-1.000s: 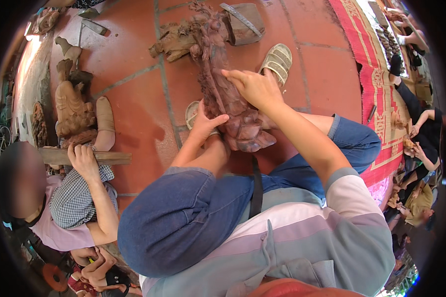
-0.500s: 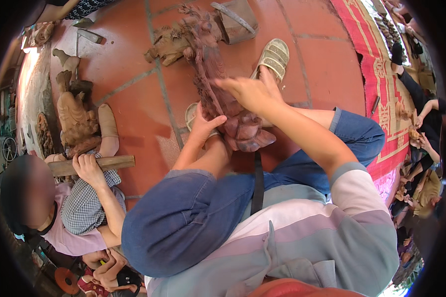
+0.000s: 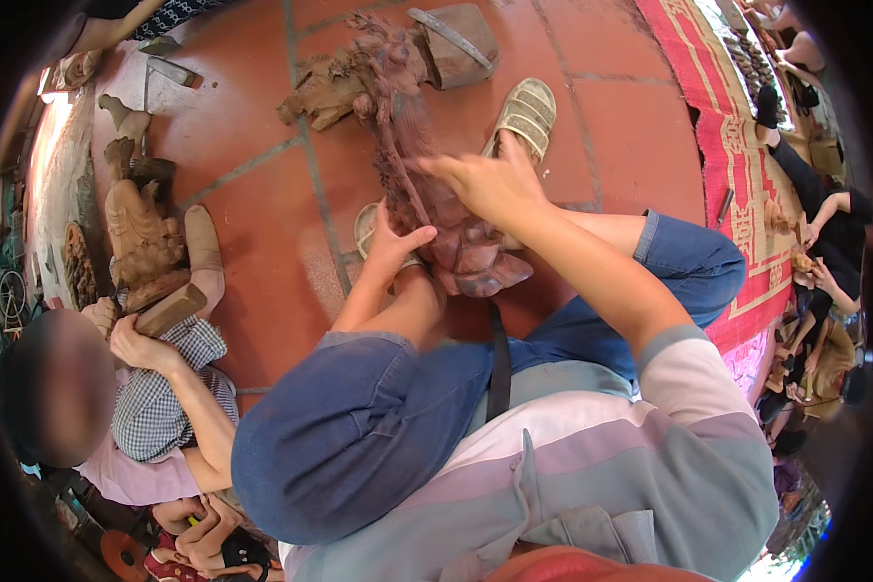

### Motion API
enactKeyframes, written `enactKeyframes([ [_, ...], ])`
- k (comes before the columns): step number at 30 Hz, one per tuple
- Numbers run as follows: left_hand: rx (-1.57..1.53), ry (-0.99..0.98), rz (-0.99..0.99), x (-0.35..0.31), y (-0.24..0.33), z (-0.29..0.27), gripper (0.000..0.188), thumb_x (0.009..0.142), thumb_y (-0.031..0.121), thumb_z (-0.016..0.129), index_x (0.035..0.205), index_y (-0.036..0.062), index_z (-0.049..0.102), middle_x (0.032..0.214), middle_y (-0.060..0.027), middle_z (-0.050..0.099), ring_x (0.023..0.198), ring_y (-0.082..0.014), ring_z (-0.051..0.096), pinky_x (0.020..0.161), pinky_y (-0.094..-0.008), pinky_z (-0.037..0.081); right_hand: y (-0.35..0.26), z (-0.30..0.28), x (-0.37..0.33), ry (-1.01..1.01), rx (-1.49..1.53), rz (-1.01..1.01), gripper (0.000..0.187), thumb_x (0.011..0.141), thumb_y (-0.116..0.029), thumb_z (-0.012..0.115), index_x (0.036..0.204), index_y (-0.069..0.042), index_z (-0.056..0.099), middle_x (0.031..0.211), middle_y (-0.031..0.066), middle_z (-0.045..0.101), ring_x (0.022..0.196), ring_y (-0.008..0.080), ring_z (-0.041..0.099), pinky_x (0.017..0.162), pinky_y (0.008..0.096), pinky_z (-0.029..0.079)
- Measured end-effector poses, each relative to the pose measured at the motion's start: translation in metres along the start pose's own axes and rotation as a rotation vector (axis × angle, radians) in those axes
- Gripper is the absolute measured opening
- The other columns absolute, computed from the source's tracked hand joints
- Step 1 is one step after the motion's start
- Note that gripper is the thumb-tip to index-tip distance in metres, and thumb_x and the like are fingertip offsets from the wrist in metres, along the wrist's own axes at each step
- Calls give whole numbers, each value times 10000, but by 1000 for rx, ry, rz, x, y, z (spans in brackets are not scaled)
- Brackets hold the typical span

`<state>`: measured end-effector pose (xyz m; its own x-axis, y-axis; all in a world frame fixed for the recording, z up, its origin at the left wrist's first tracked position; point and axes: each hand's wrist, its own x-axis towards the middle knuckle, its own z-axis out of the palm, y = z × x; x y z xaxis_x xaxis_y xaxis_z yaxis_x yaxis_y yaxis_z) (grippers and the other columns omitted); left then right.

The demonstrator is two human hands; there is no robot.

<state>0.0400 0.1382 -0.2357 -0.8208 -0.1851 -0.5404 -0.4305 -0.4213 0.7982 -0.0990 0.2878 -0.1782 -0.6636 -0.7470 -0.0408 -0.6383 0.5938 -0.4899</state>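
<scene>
A reddish-brown carved wooden statue (image 3: 404, 102) lies tilted between my feet, its petal-like base (image 3: 480, 260) toward me. My left hand (image 3: 394, 241) grips it by the left side near the base, thumb across the front and the other fingers hidden behind. Over the statue's middle is my right hand (image 3: 485, 184), back upward, one digit stretched left and the rest curled in against the wood. Whatever those curled fingers hold, if anything, is hidden.
Under the statue's far end lie a rough wood piece (image 3: 332, 89) and a brown block (image 3: 461, 47) with a grey bar. At left, a co-worker's hand (image 3: 141, 341) holds a wooden mallet (image 3: 172, 310) by a pale carved figure (image 3: 145, 233). A red patterned mat (image 3: 737, 184) lies right.
The co-worker's mallet has swung round and moved left. My right hand stays over the statue with only a slight shift, and my left hand keeps its grip. The view has shifted slightly.
</scene>
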Motion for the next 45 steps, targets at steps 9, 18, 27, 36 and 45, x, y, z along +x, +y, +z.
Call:
enactKeyframes([
  [9,11,-47,57,8,-8,0,1011,682,192,838,1433,12,185,1380,-150,395,1271,-260,408,1072,-367,332,28,34,-11,86,88,-14,260,922,-271,506,1149,-303,629,812,84,648,738,286,650,602,409,502],
  [18,46,-63,44,13,-9,-1,1010,684,205,840,1432,12,188,1375,-149,395,1270,-266,408,1074,-373,325,27,39,24,139,161,4,261,918,-299,504,1143,-293,637,832,109,652,763,307,648,639,440,501],
  [27,44,-67,46,9,-4,3,1011,686,210,840,1433,9,189,1374,-151,397,1270,-261,406,1078,-366,318,16,34,38,126,106,31,273,906,-282,520,1154,-292,633,818,103,658,763,309,654,649,421,514],
  [36,22,-29,36,1,-1,3,997,690,207,838,1430,13,198,1376,-150,399,1275,-263,399,1081,-369,312,9,9,5,21,48,24,288,897,-250,530,1166,-291,625,840,92,654,755,305,655,634,419,513],
  [45,-6,-17,31,5,-5,5,996,680,143,837,1424,14,187,1364,-154,406,1264,-258,414,1066,-373,337,36,30,-17,13,156,-68,304,890,-216,538,1172,-286,624,816,106,638,735,293,644,618,413,502],
])
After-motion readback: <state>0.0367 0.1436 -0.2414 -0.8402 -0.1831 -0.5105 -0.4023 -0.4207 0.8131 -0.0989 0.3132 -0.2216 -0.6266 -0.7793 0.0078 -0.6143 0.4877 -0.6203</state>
